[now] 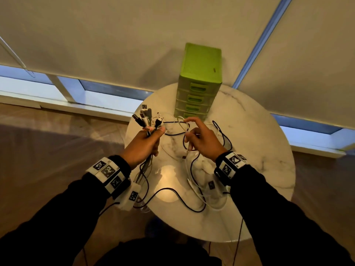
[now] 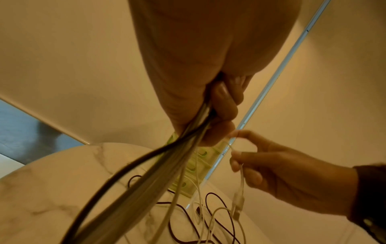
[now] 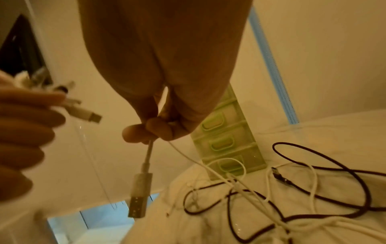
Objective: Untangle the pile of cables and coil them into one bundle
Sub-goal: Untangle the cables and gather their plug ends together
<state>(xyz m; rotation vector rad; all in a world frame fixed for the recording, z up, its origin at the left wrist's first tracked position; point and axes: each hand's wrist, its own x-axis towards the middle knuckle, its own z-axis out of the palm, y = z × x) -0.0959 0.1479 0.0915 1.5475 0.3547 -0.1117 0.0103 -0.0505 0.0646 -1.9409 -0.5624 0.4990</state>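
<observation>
Head view shows your left hand fisted round a sheaf of cables, plugs fanned upward, while your right hand pinches a white cable just behind its plug. Feed that plug up beside the others — draw slack slowly so the loose loops don't knot. They sprawl on a round marble table by a green drawer unit — blinds behind.

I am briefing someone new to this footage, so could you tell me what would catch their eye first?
The left hand grips a fistful of cables, plugs fanned upward, at the round marble table's left edge. The right hand pinches a white cable beside it. A green drawer tower stands at the back.
</observation>
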